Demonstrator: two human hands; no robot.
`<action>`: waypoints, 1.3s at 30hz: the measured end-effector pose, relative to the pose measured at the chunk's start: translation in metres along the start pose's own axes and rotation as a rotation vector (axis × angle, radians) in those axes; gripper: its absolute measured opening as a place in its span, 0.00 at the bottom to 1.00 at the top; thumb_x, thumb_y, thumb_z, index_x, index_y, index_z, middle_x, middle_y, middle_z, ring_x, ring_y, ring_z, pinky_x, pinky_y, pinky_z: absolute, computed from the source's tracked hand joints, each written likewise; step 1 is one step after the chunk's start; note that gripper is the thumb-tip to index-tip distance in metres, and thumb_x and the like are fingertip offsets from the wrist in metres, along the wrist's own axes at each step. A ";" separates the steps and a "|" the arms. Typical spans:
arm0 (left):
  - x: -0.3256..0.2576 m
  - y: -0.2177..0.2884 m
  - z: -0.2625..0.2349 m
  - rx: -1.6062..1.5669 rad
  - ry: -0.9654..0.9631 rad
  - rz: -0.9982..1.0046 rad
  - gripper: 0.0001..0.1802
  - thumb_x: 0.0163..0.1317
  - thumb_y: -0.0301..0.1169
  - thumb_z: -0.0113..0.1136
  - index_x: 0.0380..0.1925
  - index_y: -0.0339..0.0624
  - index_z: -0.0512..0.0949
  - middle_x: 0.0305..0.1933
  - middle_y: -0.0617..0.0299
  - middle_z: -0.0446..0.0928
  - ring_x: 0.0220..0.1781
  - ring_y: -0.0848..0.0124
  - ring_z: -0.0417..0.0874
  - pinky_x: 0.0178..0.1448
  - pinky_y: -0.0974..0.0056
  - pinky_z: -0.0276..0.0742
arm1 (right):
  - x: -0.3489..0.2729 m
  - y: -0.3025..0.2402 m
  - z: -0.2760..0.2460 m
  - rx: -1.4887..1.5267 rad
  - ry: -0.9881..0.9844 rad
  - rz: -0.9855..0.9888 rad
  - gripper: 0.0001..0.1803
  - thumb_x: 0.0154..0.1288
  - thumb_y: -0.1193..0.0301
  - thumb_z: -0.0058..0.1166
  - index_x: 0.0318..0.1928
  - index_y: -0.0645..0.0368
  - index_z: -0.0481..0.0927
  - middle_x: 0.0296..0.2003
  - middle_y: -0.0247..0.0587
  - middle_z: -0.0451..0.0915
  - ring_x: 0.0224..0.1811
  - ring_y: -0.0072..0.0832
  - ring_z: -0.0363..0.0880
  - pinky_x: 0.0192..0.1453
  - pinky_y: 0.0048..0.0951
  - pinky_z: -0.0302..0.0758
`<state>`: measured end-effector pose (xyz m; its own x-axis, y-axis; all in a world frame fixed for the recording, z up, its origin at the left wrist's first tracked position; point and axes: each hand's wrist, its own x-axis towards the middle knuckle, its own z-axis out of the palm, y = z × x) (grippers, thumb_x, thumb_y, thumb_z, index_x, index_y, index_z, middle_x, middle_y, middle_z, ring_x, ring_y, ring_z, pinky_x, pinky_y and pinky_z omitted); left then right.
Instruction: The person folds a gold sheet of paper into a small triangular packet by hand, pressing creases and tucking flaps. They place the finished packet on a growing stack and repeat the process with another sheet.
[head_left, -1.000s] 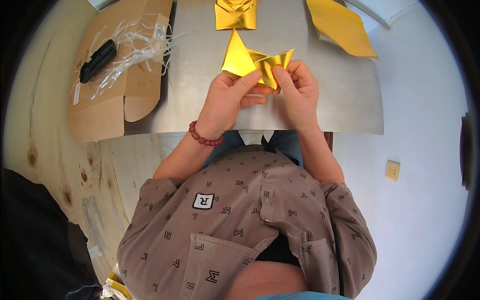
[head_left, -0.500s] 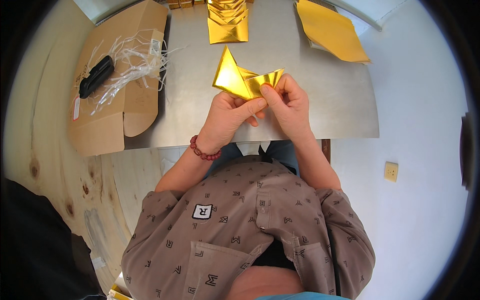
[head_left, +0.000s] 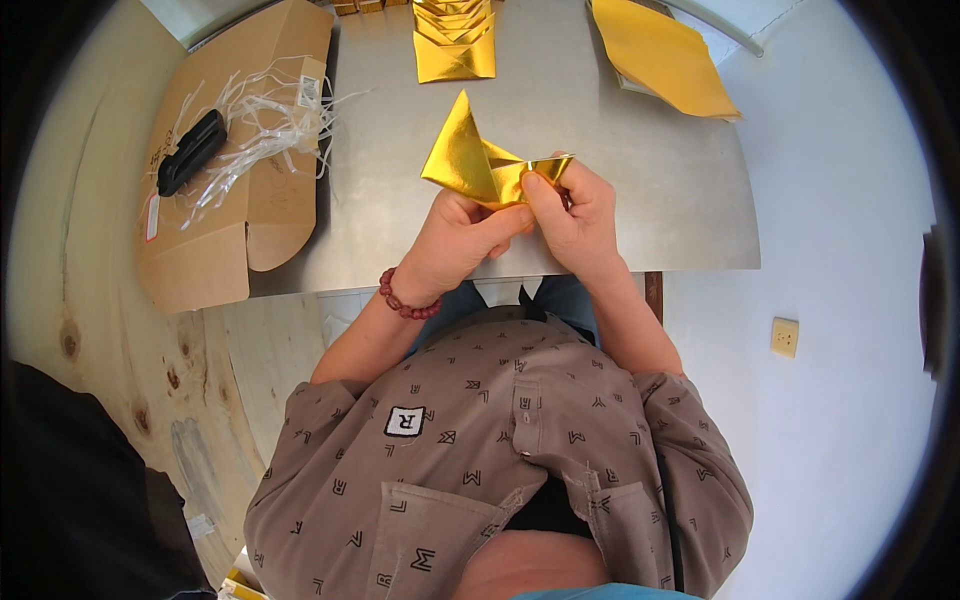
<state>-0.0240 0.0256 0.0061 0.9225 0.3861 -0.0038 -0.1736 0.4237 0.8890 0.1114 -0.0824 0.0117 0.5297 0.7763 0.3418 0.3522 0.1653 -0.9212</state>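
Between my hands, above the near part of the metal table (head_left: 390,205), is a folded gold foil paper (head_left: 462,155) with a tall pointed flap on the left and a smaller one on the right. My left hand (head_left: 455,235) grips its lower edge, thumb across the front and fingers partly hidden behind. My right hand (head_left: 580,215) pinches the smaller flap between thumb and fingers. Farther back, a row of overlapping folded gold papers (head_left: 455,58) lies on the table. A stack of flat gold sheets (head_left: 660,60) rests at the back right.
At the left, a brown cardboard box (head_left: 285,200) carries tangled clear plastic strips (head_left: 265,135) and a black stapler-like object (head_left: 192,152). A white wall with a socket (head_left: 785,337) is on the right. Dark cloth (head_left: 90,490) hangs at the lower left.
The gold paper has tilted slightly in my hands, and its smaller right flap is pressed narrower under my right thumb. Both hands keep their hold.
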 end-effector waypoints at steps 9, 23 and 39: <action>-0.006 -0.002 0.007 0.012 0.031 -0.004 0.02 0.72 0.25 0.62 0.42 0.41 0.81 0.29 0.75 0.75 0.25 0.86 0.67 0.28 0.74 0.61 | 0.007 -0.007 0.000 -0.104 0.111 -0.050 0.16 0.70 0.71 0.65 0.26 0.60 0.74 0.20 0.34 0.71 0.22 0.17 0.65 0.25 0.26 0.64; -0.020 -0.001 -0.001 0.052 0.022 -0.092 0.09 0.72 0.27 0.65 0.49 0.38 0.81 0.33 0.69 0.78 0.28 0.83 0.68 0.31 0.73 0.63 | 0.036 -0.014 -0.049 0.052 0.235 0.056 0.19 0.71 0.69 0.66 0.25 0.58 0.71 0.19 0.24 0.68 0.22 0.14 0.62 0.26 0.24 0.62; -0.016 -0.005 -0.006 0.006 -0.007 0.034 0.12 0.73 0.29 0.64 0.53 0.38 0.80 0.39 0.66 0.81 0.28 0.82 0.71 0.30 0.73 0.68 | 0.010 -0.032 -0.027 0.225 -0.172 0.263 0.06 0.72 0.74 0.64 0.40 0.64 0.82 0.31 0.28 0.81 0.30 0.13 0.77 0.35 0.17 0.73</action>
<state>-0.0403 0.0222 -0.0006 0.9186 0.3940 0.0296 -0.2025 0.4052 0.8915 0.1255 -0.0964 0.0495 0.4352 0.8976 0.0696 0.0333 0.0612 -0.9976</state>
